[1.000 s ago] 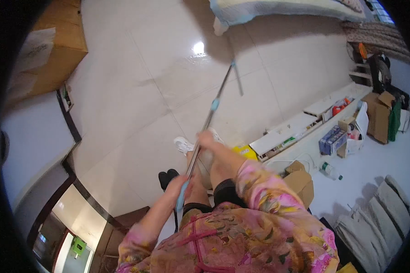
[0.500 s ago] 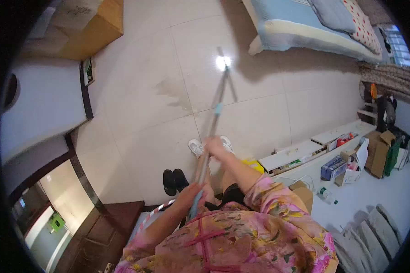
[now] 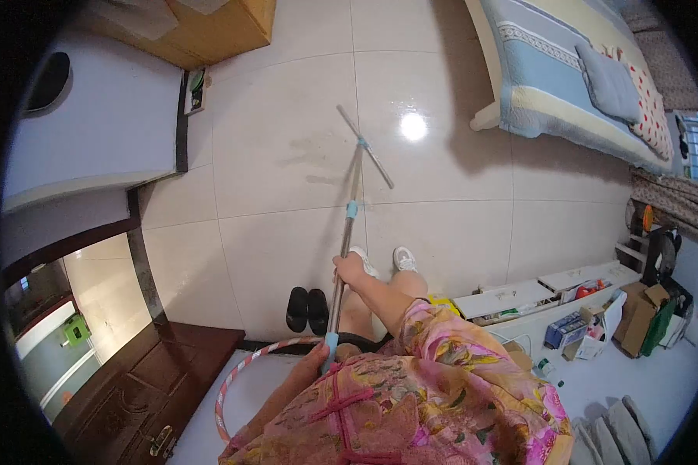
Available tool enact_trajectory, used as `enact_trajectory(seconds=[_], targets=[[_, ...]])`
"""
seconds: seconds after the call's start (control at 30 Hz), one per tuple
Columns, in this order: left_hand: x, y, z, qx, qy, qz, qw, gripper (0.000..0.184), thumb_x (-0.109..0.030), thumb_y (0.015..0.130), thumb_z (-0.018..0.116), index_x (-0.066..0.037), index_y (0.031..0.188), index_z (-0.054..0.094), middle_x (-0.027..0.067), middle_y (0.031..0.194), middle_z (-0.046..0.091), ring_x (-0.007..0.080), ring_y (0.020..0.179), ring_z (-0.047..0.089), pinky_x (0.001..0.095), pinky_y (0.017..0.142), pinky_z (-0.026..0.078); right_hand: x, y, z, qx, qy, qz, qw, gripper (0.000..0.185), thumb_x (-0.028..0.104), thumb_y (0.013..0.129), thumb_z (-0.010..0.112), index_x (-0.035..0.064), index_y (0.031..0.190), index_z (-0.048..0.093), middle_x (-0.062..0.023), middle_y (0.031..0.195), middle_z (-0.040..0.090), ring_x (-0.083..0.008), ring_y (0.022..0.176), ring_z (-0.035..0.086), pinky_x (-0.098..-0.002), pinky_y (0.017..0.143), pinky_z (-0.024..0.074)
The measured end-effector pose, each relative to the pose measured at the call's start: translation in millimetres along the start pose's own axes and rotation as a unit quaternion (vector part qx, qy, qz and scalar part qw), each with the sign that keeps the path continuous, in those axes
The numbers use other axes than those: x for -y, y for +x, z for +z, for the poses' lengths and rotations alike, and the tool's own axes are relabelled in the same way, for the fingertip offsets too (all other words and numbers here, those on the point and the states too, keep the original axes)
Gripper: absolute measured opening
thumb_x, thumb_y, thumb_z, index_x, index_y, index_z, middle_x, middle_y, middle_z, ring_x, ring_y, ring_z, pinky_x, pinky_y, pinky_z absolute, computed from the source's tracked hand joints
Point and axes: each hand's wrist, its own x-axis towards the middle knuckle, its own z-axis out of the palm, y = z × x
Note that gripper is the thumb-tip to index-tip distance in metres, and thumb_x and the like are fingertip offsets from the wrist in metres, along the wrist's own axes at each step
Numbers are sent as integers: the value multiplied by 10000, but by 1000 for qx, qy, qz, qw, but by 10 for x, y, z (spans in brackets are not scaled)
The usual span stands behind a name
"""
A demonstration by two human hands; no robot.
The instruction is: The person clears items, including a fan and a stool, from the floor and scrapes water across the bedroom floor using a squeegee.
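Note:
My right hand (image 3: 350, 270) is wrapped round the metal pole of a long-handled mop (image 3: 347, 240), partway along it. Nearer my body, my left hand (image 3: 312, 363) closes on the pole's light-blue grip end. The mop's narrow grey bar head (image 3: 376, 162) lies slantwise on the tiled floor (image 3: 287, 101), ahead of my feet. Wet-looking patches show on the tiles to the left of the head. White shoes (image 3: 404, 259) are on my feet, close to the pole.
Black slippers (image 3: 316, 311) sit left of my feet. A striped hoop (image 3: 223, 387) lies near my left arm. A bed (image 3: 531, 101) stands ahead right. Open white drawers (image 3: 504, 299), boxes (image 3: 636, 314) and a bottle (image 3: 549, 370) line the right. A brown door (image 3: 139, 380) is at left.
The mop head has swung left and slightly back towards me, and the pole stands steeper in view. Both hands keep their hold. My view has shifted, showing more of the hoop.

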Motion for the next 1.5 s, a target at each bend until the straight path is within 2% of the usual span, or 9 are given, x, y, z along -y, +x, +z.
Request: enact_trajectory(seconds=[0.3, 0.7, 0.87, 0.9, 0.93, 1.0, 1.17, 1.3, 1.5], targets=[[-1546, 461, 981, 22, 28, -28, 999, 172, -244, 827, 389, -72, 831, 384, 21, 609, 429, 78, 369, 336, 199, 321, 281, 1585, 181, -903, -55, 210, -5, 976, 143, 103, 725, 439, -28, 756, 391, -99, 525, 437, -191, 394, 450, -304, 356, 388], [-3712, 3104, 2644, 107, 197, -11, 974, 238, -321, 809, 421, -84, 781, 411, 26, 619, 454, 77, 415, 378, 200, 354, 324, 3261, 2126, -3328, -129, 415, -2, 900, 148, 176, 764, 438, 39, 723, 403, -73, 486, 422, -197, 419, 445, -336, 393, 387], [-3330, 3097, 2183, 57, 35, -58, 996, 225, -291, 801, 412, -81, 872, 451, 6, 623, 448, 76, 440, 375, 199, 377, 316, 3124, 2450, -3011, -40, 50, 30, 997, 240, 218, 789, 394, -4, 701, 415, -113, 525, 457, -247, 488, 498, -378, 403, 391], [-3126, 2911, 2154, 7, 29, -77, 997, 250, -298, 798, 414, -82, 913, 464, -4, 606, 433, 73, 411, 358, 197, 346, 293, 2803, 2465, -2844, 24, -297, -96, 950, 229, 216, 763, 437, 2, 688, 462, -134, 538, 486, -253, 489, 514, -378, 418, 406], [-2962, 2673, 2128, 18, -36, -100, 994, 280, -318, 789, 414, -77, 651, 450, 10, 524, 413, 96, 390, 359, 212, 369, 293, 2495, 2473, -2677, -8, -590, -243, 770, 218, 215, 737, 480, 8, 675, 509, -155, 551, 515, -259, 490, 530, -378, 433, 422], [-2652, 2238, 2073, -27, -211, -154, 965, 249, -315, 791, 413, -79, 832, 480, 7, 584, 443, 96, 418, 382, 207, 359, 299, 2155, 2064, -2240, -42, -200, 19, 979, 242, 247, 702, 521, 18, 627, 540, -161, 575, 536, -262, 580, 558, -394, 547, 438], [-2585, 1456, 2024, -84, -157, -155, 972, 262, -316, 803, 407, -86, 915, 465, 10, 603, 450, 94, 442, 406, 210, 362, 327, 3045, 890, -2002, 17, -426, -99, 899, 319, 260, 755, 468, -56, 779, 508, -197, 708, 538, -294, 483, 516, -352, 466, 440], [-3406, 1771, 2153, -49, -79, -204, 975, 258, -311, 807, 405, -82, 911, 463, 13, 593, 446, 94, 444, 411, 213, 364, 334, 3395, 1236, -2257, 19, -44, -41, 998, 285, 237, 793, 424, -45, 831, 434, -152, 620, 504, -264, 452, 500, -347, 428, 430], [-4922, 3816, 2835, 170, 313, 59, 933, 276, -325, 815, 406, -64, 741, 458, 14, 575, 446, 84, 455, 415, 207, 406, 349, 4286, 2997, -3626, -143, 414, -4, 899, 200, 196, 811, 422, 32, 698, 404, -66, 509, 413, -160, 412, 419, -288, 387, 392]])
